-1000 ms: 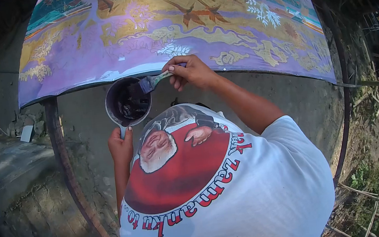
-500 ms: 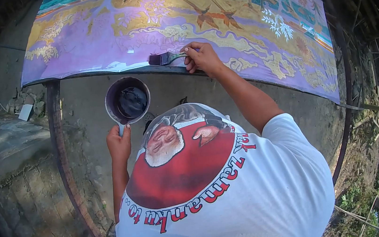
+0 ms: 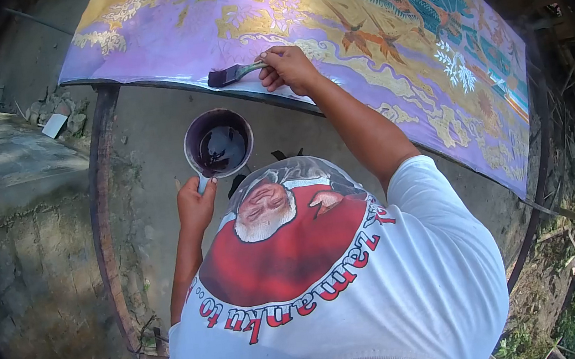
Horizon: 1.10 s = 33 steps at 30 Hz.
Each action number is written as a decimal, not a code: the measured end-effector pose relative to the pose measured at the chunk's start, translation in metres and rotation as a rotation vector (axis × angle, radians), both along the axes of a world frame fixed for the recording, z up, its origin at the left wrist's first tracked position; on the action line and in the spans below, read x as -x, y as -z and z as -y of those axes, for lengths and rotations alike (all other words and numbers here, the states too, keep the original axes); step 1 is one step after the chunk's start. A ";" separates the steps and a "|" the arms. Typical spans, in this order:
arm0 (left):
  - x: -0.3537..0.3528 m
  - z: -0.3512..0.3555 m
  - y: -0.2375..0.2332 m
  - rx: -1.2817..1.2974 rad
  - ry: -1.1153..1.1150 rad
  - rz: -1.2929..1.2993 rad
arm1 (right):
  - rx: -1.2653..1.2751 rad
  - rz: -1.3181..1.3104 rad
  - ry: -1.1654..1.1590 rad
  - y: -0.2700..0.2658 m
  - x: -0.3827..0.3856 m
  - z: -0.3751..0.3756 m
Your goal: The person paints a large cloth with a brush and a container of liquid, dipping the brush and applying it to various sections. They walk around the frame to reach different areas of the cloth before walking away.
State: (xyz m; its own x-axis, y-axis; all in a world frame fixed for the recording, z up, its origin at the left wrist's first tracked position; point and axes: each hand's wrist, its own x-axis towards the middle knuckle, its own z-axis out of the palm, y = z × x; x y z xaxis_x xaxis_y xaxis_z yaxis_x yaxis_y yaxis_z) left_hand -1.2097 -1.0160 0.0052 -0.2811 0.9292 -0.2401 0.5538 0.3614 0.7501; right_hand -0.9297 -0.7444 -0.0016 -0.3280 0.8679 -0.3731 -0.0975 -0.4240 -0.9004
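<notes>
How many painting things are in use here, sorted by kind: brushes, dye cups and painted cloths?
Brushes: 1, the brush, gripped in the right hand, bristles on the cloth.
Dye cups: 1, the handled cup of dark dye, held by the left hand.
Painted cloths: 1, the stretched cloth, purple, gold and teal.
Total: 3

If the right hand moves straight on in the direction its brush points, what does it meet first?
Probably more of the purple near edge of the painted cloth, left of the brush held in the right hand; depth there is unclear.
</notes>
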 end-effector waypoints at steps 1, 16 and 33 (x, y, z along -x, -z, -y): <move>0.003 0.002 0.000 0.002 -0.007 -0.005 | -0.013 0.026 -0.126 -0.009 0.005 -0.002; 0.014 0.010 0.000 0.029 -0.047 -0.013 | -0.251 0.048 -0.116 -0.030 0.150 -0.049; 0.016 0.001 -0.008 -0.034 0.029 0.029 | -0.414 0.687 -0.292 -0.120 -0.090 0.015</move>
